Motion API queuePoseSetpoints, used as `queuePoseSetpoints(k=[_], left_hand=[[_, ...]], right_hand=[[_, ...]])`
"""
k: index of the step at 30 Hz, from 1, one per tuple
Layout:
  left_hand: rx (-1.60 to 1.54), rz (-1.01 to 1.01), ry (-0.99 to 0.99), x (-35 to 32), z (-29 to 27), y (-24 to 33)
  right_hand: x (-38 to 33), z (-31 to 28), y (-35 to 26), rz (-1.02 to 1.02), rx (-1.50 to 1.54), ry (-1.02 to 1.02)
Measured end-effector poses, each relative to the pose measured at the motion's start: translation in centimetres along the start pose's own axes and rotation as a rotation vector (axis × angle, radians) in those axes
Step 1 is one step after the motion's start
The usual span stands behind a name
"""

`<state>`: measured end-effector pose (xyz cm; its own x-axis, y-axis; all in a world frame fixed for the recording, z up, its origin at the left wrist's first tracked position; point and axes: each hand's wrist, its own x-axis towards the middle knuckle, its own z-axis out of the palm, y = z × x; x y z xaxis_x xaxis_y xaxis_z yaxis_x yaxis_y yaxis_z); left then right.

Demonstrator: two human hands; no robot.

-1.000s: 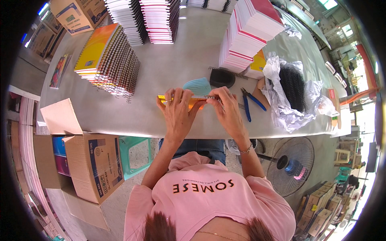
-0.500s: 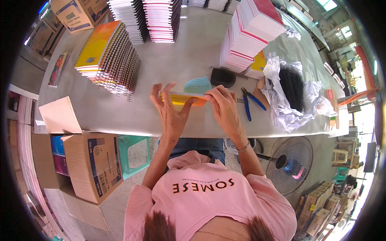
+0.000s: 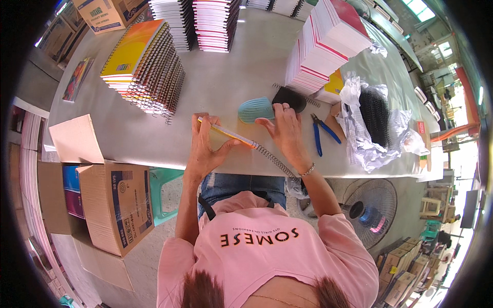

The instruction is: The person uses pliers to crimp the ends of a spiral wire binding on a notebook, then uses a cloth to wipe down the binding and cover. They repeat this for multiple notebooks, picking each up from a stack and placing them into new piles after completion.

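Note:
My left hand [image 3: 206, 149] grips a thin yellow-covered notebook [image 3: 231, 134], held on its edge and slanting down to the right. A dark wire spiral coil [image 3: 275, 161] extends from the notebook's right end and runs to beneath my right wrist. My right hand [image 3: 285, 134] reaches over the table with its thumb spread; its fingertips meet the near edge of a black rounded pad [image 3: 290, 98]. Beside that pad lies a light-blue ribbed, rounded piece [image 3: 256, 110]. Blue-handled cutting pliers [image 3: 325, 133] rest right of my right hand.
Spiral notebooks [image 3: 146, 64] are stacked at left, with more bound stacks [image 3: 215, 25] behind. Tall unbound page stacks [image 3: 321, 46] stand at back right. Black coils [image 3: 374, 113] lie in crumpled paper [image 3: 357, 146]. An open carton [image 3: 120, 205] and a fan [image 3: 372, 205] flank me.
My right hand has left the notebook and moved to the black pad. The notebook has tilted in my left hand, and a coil now shows stretching from its right end.

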<state>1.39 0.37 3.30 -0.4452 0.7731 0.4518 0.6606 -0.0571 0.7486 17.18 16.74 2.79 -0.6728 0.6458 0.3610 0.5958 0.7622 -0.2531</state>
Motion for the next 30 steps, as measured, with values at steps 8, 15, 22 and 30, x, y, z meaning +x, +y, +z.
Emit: queuePoseSetpoints(k=[8,15,22,30], left_hand=[[-0.024,-0.026,-0.005,-0.5,-1.1,0.3],[-0.081,-0.066,-0.045,-0.4,0.0,-0.1],[-0.116,-0.078,0.004,-0.7,1.0,-0.4],[-0.127,-0.086,-0.016,-0.8,1.3,-0.9]], right_hand=[[-0.6,-2.8,1.2,0.211,0.611,-0.174],[-4.7,-3.6,1.0,0.019,0.214,-0.208],[-2.5,-6.9,2.9,0.256,1.671,-0.741],[-2.0,-7.5,2.1,0.125,1.449,-0.795]])
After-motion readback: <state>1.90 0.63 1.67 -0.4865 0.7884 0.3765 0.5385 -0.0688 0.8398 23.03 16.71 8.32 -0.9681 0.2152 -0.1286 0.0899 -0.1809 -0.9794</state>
